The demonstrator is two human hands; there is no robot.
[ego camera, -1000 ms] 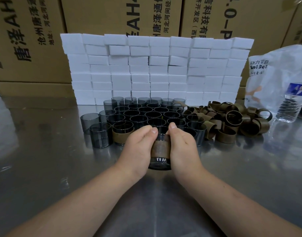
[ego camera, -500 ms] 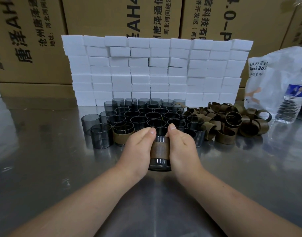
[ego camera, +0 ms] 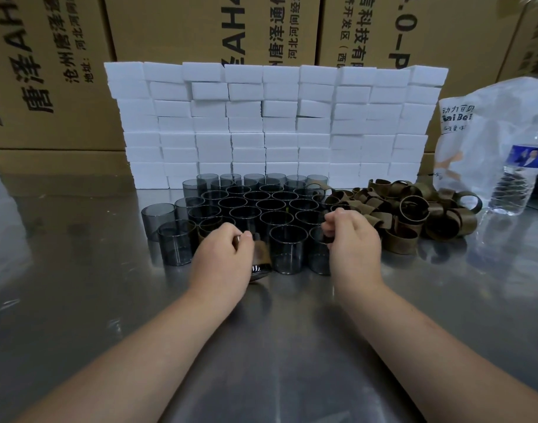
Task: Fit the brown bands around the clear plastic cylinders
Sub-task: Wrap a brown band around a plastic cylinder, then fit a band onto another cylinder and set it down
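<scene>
My left hand [ego camera: 223, 257] grips a smoky clear cylinder with a brown band [ego camera: 261, 257] round it, tilted just above the steel table. My right hand [ego camera: 351, 239] hovers apart to the right with its fingers curled, holding nothing I can see. Behind both hands stands a cluster of bare clear cylinders [ego camera: 255, 206]; one banded cylinder [ego camera: 211, 224] stands at its front left, partly behind my left hand. A heap of loose brown bands [ego camera: 414, 209] lies to the right of the cluster.
A wall of white foam blocks [ego camera: 274, 123] stands behind the cylinders, with cardboard boxes [ego camera: 182, 29] behind that. A plastic bag [ego camera: 487, 126] and a water bottle [ego camera: 518, 178] sit at the far right. The steel table [ego camera: 78, 270] stretches left and toward me.
Both hands held the banded cylinder together at the centre. Now my right hand has let go and moved right, and my left hand has carried the cylinder left.
</scene>
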